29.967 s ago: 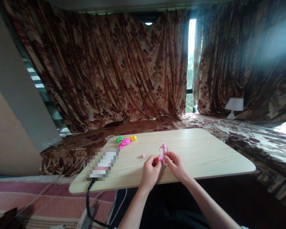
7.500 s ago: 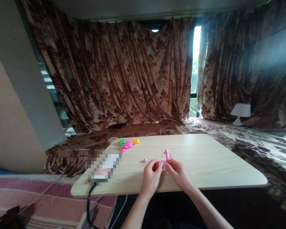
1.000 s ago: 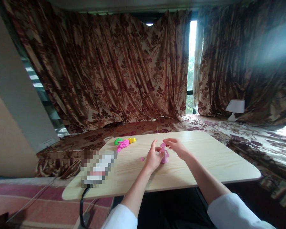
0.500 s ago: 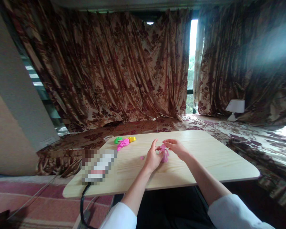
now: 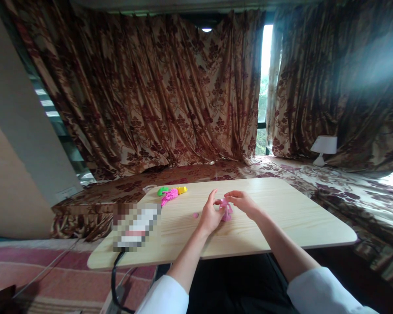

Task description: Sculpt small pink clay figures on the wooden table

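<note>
A small see-through pink plastic piece [image 5: 227,213] stands on the pale wooden table [image 5: 298,218]. From its left side my left hand [image 5: 211,216] grips it between thumb and fingers, the index finger raised. The fingers of my right hand [image 5: 244,203] are closed on its top from the right. What exactly the piece is cannot be made out, since fingers cover part of it. A tiny pink bit [image 5: 195,215] lies on the tabletop just left of my left hand.
Toward the table's back left lie pink [image 5: 170,196], green [image 5: 163,191] and yellow [image 5: 182,190] plastic toys. A blurred-out flat object [image 5: 137,226] with a black cable [image 5: 113,279] occupies the left side. Behind are a cloth-covered ledge, curtains and a white lamp [image 5: 324,146].
My right fingers have dipped very slightly at the top of the pink piece. The view has shifted a little; otherwise things stay in place.
</note>
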### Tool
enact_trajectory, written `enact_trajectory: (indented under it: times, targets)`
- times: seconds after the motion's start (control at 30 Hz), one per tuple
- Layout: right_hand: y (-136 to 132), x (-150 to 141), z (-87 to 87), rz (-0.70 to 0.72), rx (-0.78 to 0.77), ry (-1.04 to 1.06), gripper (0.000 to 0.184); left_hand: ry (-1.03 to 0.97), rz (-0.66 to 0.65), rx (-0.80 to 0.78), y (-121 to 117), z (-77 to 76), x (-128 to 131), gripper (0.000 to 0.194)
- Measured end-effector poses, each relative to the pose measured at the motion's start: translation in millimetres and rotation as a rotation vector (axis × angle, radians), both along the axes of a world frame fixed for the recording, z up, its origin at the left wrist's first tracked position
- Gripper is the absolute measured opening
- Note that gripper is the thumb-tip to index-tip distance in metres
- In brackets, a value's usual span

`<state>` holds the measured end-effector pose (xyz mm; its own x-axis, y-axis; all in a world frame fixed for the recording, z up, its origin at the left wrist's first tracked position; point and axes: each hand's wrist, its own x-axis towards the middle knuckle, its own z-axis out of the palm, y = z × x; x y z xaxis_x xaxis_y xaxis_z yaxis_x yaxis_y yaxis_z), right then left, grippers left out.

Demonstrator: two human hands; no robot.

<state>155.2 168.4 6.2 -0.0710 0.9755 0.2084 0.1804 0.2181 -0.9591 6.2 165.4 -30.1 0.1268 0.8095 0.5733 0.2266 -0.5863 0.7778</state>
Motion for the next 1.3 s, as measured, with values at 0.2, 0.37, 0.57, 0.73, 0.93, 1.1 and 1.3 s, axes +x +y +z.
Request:
enact_trajectory:
  times: [0.2,0.37,0.57,0.73,0.93,1.1,1.3]
  targets:
    - [1.7,2.4,0.7,0.009,0.024,-0.016,0.027,0.001,0.013,0.000,-0.8,0.5,0.1,0.065]
    - [5.8,3.8,2.8,0.058,0.082,-0.093,0.029,0.004,0.000,0.007,-1.2,0.6,-0.2,0.064]
    - [5.0,1.6,3.3,0.090,0.081,-0.142,0.029,0.007,-0.007,0.020,0.7,-1.3,0.4,0.066]
    - [3.6,0.0,6.0,0.095,0.078,-0.177,0.027,0.000,-0.014,0.012,0.2,-1.0,0.1,0.065]
    - [5.1,5.6,8.1,0.081,0.086,-0.197,0.032,0.012,-0.017,-0.010,-0.5,-0.6,-0.5,0.065]
    - [4.5,5.2,5.6,0.114,0.126,-0.209,0.026,0.002,-0.017,-0.008,-1.5,0.8,-0.3,0.065]
    - [2.7,6.4,4.3,0.066,0.176,-0.199,0.026,-0.023,-0.015,-0.045,-2.2,1.7,-0.1,0.063]
